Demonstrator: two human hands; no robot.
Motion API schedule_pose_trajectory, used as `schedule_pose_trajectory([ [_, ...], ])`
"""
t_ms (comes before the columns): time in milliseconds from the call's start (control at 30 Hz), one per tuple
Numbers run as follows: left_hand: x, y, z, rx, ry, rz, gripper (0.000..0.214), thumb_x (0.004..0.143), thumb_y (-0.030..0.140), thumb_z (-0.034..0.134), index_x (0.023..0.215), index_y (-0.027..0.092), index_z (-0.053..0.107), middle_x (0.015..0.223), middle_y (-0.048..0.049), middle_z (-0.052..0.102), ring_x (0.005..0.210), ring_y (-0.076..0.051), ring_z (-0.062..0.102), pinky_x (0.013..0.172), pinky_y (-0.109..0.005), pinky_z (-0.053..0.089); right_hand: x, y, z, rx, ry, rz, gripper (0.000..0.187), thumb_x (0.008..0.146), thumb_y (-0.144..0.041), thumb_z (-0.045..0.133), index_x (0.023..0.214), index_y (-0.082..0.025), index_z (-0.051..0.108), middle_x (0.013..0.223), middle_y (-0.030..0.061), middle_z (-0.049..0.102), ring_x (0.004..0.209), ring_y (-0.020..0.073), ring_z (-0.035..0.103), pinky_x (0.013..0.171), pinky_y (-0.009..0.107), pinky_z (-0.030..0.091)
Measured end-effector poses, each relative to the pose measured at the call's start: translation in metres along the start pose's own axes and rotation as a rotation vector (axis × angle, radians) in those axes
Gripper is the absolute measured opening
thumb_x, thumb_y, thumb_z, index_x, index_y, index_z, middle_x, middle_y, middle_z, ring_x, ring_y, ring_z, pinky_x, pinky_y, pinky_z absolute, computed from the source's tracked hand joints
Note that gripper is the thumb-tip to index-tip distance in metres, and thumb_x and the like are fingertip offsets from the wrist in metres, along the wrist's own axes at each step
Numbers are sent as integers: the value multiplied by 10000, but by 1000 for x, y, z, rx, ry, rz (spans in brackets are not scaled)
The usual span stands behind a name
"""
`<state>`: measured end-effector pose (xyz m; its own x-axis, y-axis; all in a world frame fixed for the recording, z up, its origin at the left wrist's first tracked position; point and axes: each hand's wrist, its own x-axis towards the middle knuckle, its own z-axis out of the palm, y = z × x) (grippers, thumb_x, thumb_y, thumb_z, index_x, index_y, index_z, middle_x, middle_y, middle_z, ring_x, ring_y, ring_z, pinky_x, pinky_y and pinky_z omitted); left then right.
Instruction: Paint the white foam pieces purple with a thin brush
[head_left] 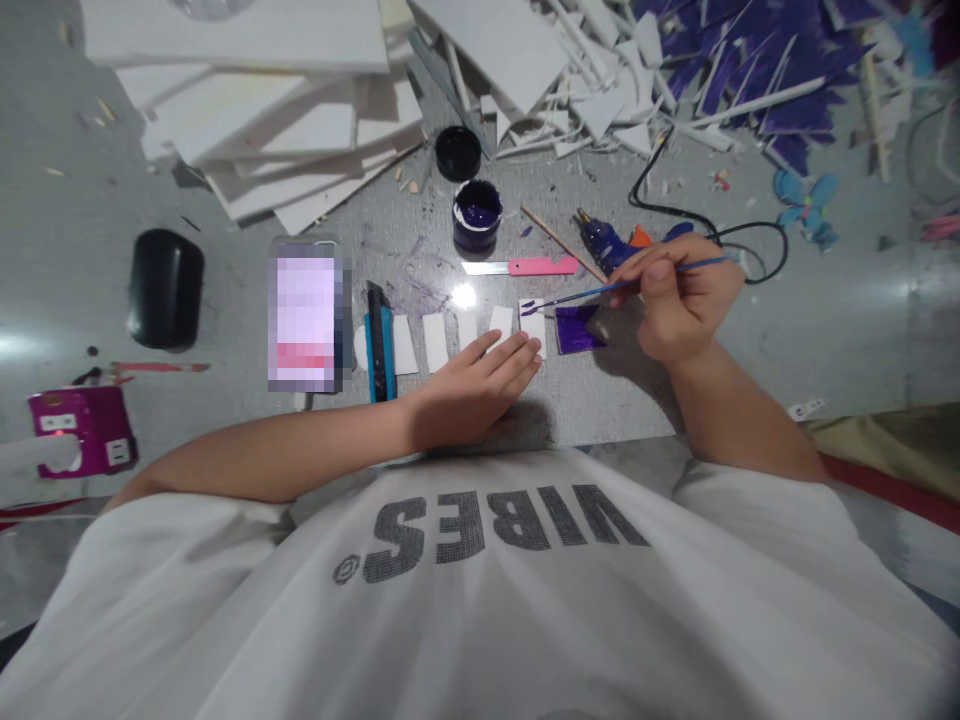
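Note:
My right hand (686, 295) is closed around a thin blue paintbrush (577, 294). The brush tip touches a small white rectangular piece (533, 330), which bears a few purple strokes near its top. My left hand (484, 385) lies flat with fingers stretched out, its fingertips at the lower edge of that piece. Several more white pieces (435, 342) stand in a row to the left, some partly hidden by the left hand. Just right of the marked piece is a piece painted purple (577, 330). Beyond the row stands an open jar of dark purple paint (478, 215).
A pink craft knife (541, 267), a blue box cutter (381, 345) and a glue gun (607, 243) with a black cord lie close by. A phone (306, 315) and a black mouse (166, 288) are left. White boards (262, 120) and purple scraps (750, 70) are piled at the back.

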<state>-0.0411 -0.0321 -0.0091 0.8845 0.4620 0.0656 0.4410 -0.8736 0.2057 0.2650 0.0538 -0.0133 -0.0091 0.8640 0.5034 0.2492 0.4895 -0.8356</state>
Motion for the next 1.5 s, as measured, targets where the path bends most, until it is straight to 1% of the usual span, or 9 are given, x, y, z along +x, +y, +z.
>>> schedule_pose_trajectory([
  [67,0,0,-1,-4,-1,-2,862,1169,455,766,1838,-41,547,1908,-309,586,1823,-427,554,1515,-589,441,1,0,1,28,2,46,564,1066,-797,844,829,-289,779,718,51,791,506,176,638,419,352,446],
  [233,1,0,-2,-31,-20,-17,806,1179,433,744,1840,4,572,1926,-292,569,1840,-420,536,1523,-596,430,3,2,-1,62,-97,118,589,1032,-842,845,833,-294,761,767,68,830,508,177,624,418,362,457],
  [500,1,0,-3,-6,-27,-15,801,1190,461,732,1842,22,577,1931,-278,569,1835,-413,543,1523,-584,422,5,6,-8,59,-271,151,643,1013,-937,810,848,-317,758,807,35,852,522,168,637,474,374,509],
  [633,1,-1,-3,0,-24,-6,831,1192,468,746,1842,-13,556,1912,-300,583,1818,-417,565,1521,-586,430,6,11,-12,37,-300,110,633,1032,-916,812,853,-309,785,809,24,850,526,149,632,503,363,510],
  [733,1,-1,-3,-3,-30,-3,839,1200,480,744,1839,-28,551,1906,-314,583,1816,-424,566,1520,-590,433,8,13,-16,29,-302,73,623,1063,-905,773,871,-314,813,806,22,843,521,157,623,524,380,516],
  [867,1,-2,-2,-14,-39,-4,835,1204,476,743,1848,-17,547,1912,-312,576,1820,-426,561,1521,-594,425,9,12,-18,13,-259,43,562,1046,-872,823,878,-336,823,801,42,850,532,176,633,550,414,548],
  [1100,-1,-3,1,-25,-35,-9,786,1218,473,716,1845,21,572,1920,-298,573,1830,-421,549,1524,-602,408,2,12,2,85,-36,-59,509,1088,-809,800,895,-339,834,706,-30,768,466,147,613,404,309,406],
  [1300,0,-3,0,-3,-32,13,819,1244,508,705,1844,-27,552,1908,-329,569,1815,-440,565,1519,-625,421,-2,7,5,53,-68,-65,431,1126,-698,828,926,-323,898,713,-19,789,504,155,701,437,290,472],
  [1500,0,-3,0,-23,-22,12,830,1235,481,722,1865,-23,526,1925,-325,546,1836,-437,539,1519,-633,428,-3,3,3,-1,-121,-98,452,1153,-686,784,922,-326,928,738,-2,827,505,155,680,496,319,518],
])
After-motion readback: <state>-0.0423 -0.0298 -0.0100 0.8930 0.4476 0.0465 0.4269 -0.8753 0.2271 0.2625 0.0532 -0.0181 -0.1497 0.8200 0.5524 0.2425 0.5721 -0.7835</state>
